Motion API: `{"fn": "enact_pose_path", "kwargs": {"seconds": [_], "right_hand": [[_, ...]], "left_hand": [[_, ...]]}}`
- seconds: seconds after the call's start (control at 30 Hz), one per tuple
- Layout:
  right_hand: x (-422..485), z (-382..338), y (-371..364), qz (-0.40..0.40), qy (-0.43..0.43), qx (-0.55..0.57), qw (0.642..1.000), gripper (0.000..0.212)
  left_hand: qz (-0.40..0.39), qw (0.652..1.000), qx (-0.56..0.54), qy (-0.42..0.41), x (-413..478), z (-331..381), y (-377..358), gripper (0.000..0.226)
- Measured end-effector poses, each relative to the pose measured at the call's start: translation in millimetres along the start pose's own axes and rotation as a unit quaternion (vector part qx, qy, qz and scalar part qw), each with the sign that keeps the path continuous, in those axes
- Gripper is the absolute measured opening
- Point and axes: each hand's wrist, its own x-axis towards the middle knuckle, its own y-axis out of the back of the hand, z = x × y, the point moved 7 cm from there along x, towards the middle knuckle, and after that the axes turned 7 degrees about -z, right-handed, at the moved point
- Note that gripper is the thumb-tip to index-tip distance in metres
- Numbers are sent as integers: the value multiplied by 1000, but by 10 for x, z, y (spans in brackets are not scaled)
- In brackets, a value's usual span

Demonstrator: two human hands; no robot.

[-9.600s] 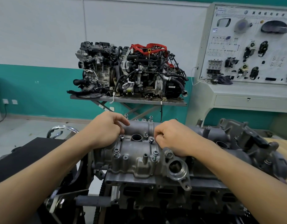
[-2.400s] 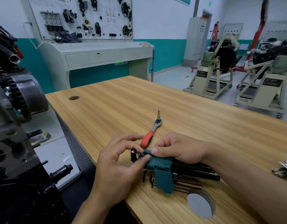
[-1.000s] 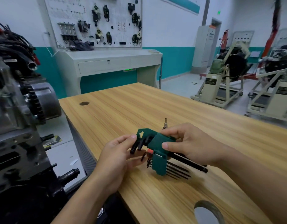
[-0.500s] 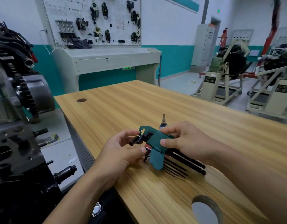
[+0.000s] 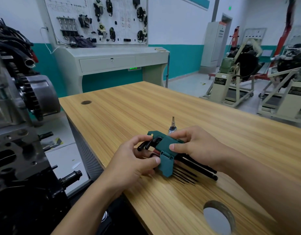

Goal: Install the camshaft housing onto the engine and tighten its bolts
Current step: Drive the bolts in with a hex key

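Both of my hands are on a hex key set (image 5: 165,146) over the wooden table (image 5: 146,107), close to its left edge. My left hand (image 5: 136,160) grips the set from the left. Its thumb is on the hinged lower flap of the green holder, and its fingertips are at the short bent ends of the thickest keys. My right hand (image 5: 197,146) grips the holder from the right, thumb pressed on the front face and fingers curled round behind. The long black keys (image 5: 212,176) fan out to the right below my right wrist. I cannot tell whether their tips touch the wood.

A driver bit (image 5: 173,123) stands upright on a chrome base just behind the holder. The holder and my right fingers hide whatever lies under it.

The engine (image 5: 14,133) stands just off the table's left edge. Only its end face shows, with a toothed wheel (image 5: 32,97) and projecting studs, so I cannot make out the camshaft housing from here.

A small round hole (image 5: 86,102) marks the table's far left corner. A larger round cutout (image 5: 217,216) opens near the front edge, well apart from the tools.

Beyond the far edge is a grey console (image 5: 109,62) with a drawer. A wall panel (image 5: 99,19) of mounted car parts rises above it. More engines on wheeled stands (image 5: 237,73) are parked on the floor to the right.
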Motion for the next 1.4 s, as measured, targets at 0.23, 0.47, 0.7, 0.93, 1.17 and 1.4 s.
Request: {"fn": "enact_pose_path", "kwargs": {"seconds": [0.23,0.47,0.7,0.93,1.17,1.4], "right_hand": [[-4,28,21,45,-9,-4,999,21],[-22,-4,23,87,1,72,994,19],[-26,-27,7,96,19,107,989,19],[-24,20,40,118,0,100,988,16],[-2,90,36,112,-26,86,990,18],[26,116,133,128,-33,-106,986,17]], "left_hand": [[32,998,-50,33,10,3,-14,35],[54,991,-84,90,59,11,-33,26],[-15,984,-111,140,59,12,-43,18],[-54,976,-152,149,42,-4,-21,20],[-69,971,-154,172,54,-2,-22,21],[-66,974,-96,195,69,3,-34,16]]}}
